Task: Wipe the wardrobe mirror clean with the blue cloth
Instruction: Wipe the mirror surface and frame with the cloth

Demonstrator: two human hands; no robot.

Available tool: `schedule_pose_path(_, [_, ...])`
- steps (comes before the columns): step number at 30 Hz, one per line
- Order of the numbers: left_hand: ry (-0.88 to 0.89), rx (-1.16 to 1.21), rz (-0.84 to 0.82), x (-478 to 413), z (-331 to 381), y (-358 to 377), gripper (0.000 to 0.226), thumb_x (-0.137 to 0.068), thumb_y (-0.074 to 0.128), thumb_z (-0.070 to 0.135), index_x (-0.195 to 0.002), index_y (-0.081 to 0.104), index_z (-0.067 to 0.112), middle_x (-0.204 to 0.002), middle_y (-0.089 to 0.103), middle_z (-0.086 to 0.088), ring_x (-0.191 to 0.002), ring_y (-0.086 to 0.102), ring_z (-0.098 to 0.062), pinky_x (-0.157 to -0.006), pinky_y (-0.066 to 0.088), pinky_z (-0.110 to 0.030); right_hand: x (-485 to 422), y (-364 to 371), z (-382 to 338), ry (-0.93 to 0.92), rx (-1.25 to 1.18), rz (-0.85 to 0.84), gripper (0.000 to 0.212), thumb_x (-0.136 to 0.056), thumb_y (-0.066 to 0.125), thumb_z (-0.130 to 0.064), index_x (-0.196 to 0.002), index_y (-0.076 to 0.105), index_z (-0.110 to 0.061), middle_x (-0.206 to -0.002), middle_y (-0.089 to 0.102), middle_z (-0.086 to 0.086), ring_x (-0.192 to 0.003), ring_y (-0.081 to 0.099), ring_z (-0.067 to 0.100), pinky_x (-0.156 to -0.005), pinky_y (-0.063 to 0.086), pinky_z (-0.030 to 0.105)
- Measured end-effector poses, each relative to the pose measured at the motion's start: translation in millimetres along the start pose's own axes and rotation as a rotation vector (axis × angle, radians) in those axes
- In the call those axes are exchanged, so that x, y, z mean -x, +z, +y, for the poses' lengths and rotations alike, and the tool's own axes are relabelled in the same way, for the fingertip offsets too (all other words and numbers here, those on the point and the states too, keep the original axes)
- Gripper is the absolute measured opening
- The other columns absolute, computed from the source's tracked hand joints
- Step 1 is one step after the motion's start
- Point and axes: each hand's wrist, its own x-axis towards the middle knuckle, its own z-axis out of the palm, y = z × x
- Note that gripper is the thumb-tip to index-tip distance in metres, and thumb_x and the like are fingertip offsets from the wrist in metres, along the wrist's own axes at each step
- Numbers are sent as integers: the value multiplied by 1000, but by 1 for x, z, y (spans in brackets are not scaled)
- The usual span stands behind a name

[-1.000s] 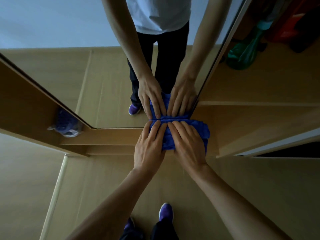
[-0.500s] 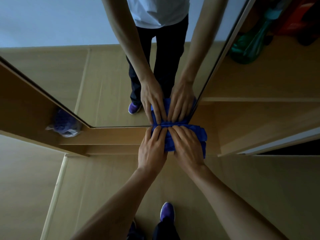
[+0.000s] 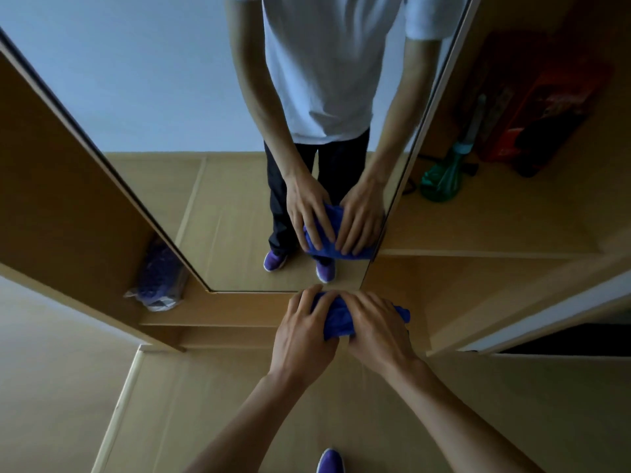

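Left hand: fingers curled over the left part of the blue cloth, gripping it.
Right hand: fingers curled over the right part of the same cloth, gripping it.
Blue cloth: bunched between both hands, low by the mirror's bottom right corner; a gap shows between it and its reflection, so it is off the glass.
Wardrobe mirror: upright, reflecting the person's arms and cloth.
Adjacent: plastic bag in the left compartment; green item in the right.
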Motion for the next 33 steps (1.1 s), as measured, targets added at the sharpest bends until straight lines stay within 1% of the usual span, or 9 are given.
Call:
schedule_pose_path(5, [112,-8,123,-5,27,-61,68,-78,75,24,-143,54,22,-148,47,-1,-133,45,-22,-94,52,-30,-1,-60,-20,-52,-11,80,60,-84,64,-20,-141,47,-25,-135,56,-10,-123,52,13,-96,49,29])
schedule_pose_path(8, [179,-5,196,-12,43,-98,69,-80,77,24,-145,52,22,-151,43,0,-138,41,-21,-101,51,-33,-6,-100,-35,-97,28,162,56,-84,66,-23,-137,49,-25,-129,58,-8,-116,55,15,-92,51,30])
schedule_pose_path(11, [238,11,283,-19,61,-132,68,-81,75,25,-145,52,22,-152,41,0,-139,40,-22,-99,52,-35,-10,-141,-48,-128,69,263,58,-79,72,-24,-134,52,-22,-126,61,-5,-113,57,18,-90,53,33])
schedule_pose_path(15, [315,15,406,-28,84,-172,62,-83,70,28,-142,54,21,-151,44,-1,-138,42,-24,-100,53,-36,-17,-188,-66,-173,126,384,57,-76,73,-21,-130,55,-20,-121,63,-2,-111,59,21,-93,52,36])
schedule_pose_path(19, [359,24,492,-34,99,-209,61,-82,57,35,-142,53,23,-150,44,1,-135,45,-22,-98,51,-31,-21,-226,-85,-214,171,482,58,-73,75,-19,-127,56,-19,-119,63,-2,-106,60,20,-90,53,36])
schedule_pose_path(23, [427,7,550,-40,106,-243,64,-80,60,34,-143,49,26,-152,39,3,-138,41,-19,-103,40,-22,-23,-259,-102,-259,210,595,59,-73,76,-19,-128,55,-18,-119,63,-1,-106,60,21,-87,54,36])
schedule_pose_path(26, [471,10,598,-45,111,-267,66,-80,61,37,-144,48,27,-154,37,3,-141,39,-20,-107,37,-24,-24,-283,-116,-274,253,672,60,-73,73,-20,-130,55,-17,-121,63,-1,-106,60,22,-85,53,35])
schedule_pose_path(29, [520,10,635,-49,118,-295,67,-80,62,38,-145,49,24,-155,37,1,-141,39,-22,-106,42,-30,-24,-308,-132,-282,288,728,60,-73,72,-18,-131,56,-16,-122,63,1,-107,60,24,-85,53,38])
schedule_pose_path(33, [579,12,687,-53,131,-332,66,-81,66,31,-144,51,19,-155,39,-3,-141,41,-24,-98,51,-35,-25,-341,-154,-301,327,787,62,-73,73,-18,-133,57,-12,-123,63,3,-109,60,27,-89,53,41])
